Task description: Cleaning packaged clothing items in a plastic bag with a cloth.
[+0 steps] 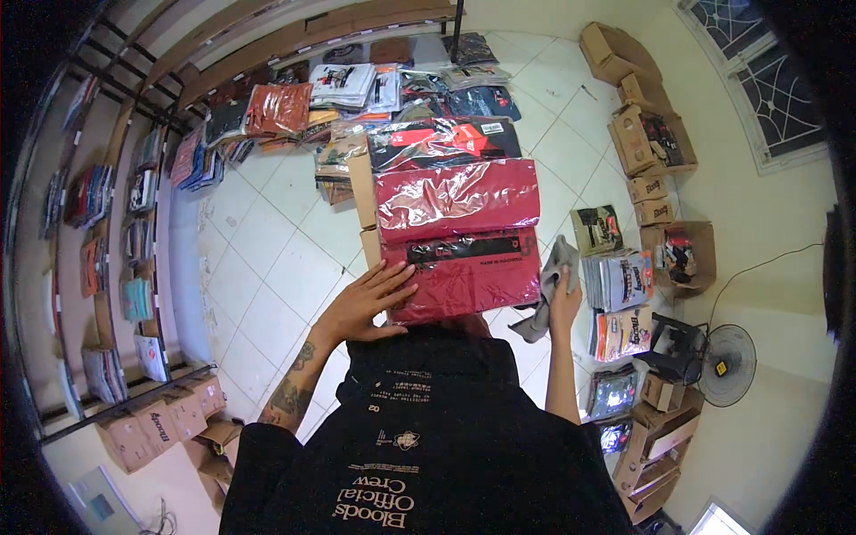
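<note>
Overhead fisheye view of a person's two bare hands at a stack of bagged garments; the left hand (379,303) lies at the lower left corner of the nearest red bagged garment (473,290), its grip wide, fingers spread over the clear film and thumb along the near edge; whether any part of that thumb passes beneath the bag cannot be told; the right hand (565,303), just beyond the right edge, has its grip closed on a crumpled grey cloth (542,308), whose folds partly hide the fingertips.

A second red bagged garment (459,196) lies directly beyond the first, its surface obscured by glare; a black-and-red bagged garment (428,147) lies beyond that, partly covered; what carries the stack is mostly hidden, only a strip of cardboard (363,192) showing at its left; the black T-shirt (428,428) of the wearer conceals the floor below and meets the near side of the stack.

At left, shelving (116,330) is cut off by the dark lens rim; at right, a fan (728,366) stands near the wall, its base hard to make out; farther bagged clothes (348,85) on the tiled floor (259,294) overlap too closely to separate.
</note>
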`<act>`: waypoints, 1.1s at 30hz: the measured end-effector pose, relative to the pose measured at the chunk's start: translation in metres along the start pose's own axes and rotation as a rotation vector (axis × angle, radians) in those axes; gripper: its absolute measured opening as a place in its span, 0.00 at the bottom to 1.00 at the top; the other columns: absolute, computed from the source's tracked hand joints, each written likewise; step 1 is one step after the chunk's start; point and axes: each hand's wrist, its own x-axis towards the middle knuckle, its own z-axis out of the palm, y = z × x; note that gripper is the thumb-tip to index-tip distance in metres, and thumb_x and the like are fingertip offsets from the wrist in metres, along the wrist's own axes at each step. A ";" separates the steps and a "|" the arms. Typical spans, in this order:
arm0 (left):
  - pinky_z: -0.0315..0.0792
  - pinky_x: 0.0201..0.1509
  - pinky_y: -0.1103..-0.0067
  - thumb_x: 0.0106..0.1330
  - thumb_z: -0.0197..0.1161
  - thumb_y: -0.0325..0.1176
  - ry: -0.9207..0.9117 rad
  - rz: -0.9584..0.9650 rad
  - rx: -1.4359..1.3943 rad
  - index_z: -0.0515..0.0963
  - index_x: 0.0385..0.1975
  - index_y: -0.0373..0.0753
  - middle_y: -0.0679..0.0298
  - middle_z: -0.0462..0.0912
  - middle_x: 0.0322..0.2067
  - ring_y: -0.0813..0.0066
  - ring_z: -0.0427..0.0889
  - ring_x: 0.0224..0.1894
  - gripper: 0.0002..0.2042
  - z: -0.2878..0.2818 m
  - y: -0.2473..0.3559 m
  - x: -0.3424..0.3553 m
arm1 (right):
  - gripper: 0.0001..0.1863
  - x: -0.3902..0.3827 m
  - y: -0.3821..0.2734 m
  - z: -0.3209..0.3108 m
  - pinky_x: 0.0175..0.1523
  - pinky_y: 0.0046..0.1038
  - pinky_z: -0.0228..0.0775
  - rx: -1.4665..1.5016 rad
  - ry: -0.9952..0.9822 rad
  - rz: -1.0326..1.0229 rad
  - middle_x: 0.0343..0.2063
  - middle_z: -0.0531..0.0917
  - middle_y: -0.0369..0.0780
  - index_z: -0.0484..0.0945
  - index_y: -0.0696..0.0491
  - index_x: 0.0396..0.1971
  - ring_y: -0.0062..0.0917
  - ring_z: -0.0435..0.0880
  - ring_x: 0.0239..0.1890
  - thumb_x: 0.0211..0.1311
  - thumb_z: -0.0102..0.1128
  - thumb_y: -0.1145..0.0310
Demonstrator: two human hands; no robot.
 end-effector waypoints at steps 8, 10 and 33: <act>0.58 0.77 0.59 0.63 0.67 0.34 0.101 0.024 0.068 0.74 0.63 0.43 0.60 0.71 0.67 0.56 0.64 0.73 0.26 0.018 0.009 -0.001 | 0.26 -0.025 -0.004 -0.005 0.50 0.26 0.70 0.102 0.036 0.001 0.39 0.84 0.41 0.79 0.64 0.51 0.23 0.78 0.41 0.77 0.52 0.53; 0.58 0.77 0.59 0.63 0.67 0.32 0.105 0.036 0.042 0.76 0.61 0.43 0.62 0.74 0.65 0.56 0.66 0.72 0.24 0.017 0.010 0.000 | 0.25 -0.030 -0.018 -0.007 0.51 0.27 0.70 0.129 0.009 0.052 0.40 0.84 0.41 0.79 0.64 0.51 0.24 0.79 0.42 0.77 0.52 0.53; 0.71 0.34 0.77 0.71 0.60 0.33 0.514 -0.372 -0.481 0.81 0.41 0.30 0.62 0.81 0.26 0.80 0.76 0.30 0.11 -0.055 -0.008 0.065 | 0.25 -0.036 -0.037 -0.010 0.54 0.29 0.70 0.167 0.028 -0.029 0.43 0.85 0.44 0.78 0.64 0.53 0.26 0.80 0.46 0.76 0.53 0.54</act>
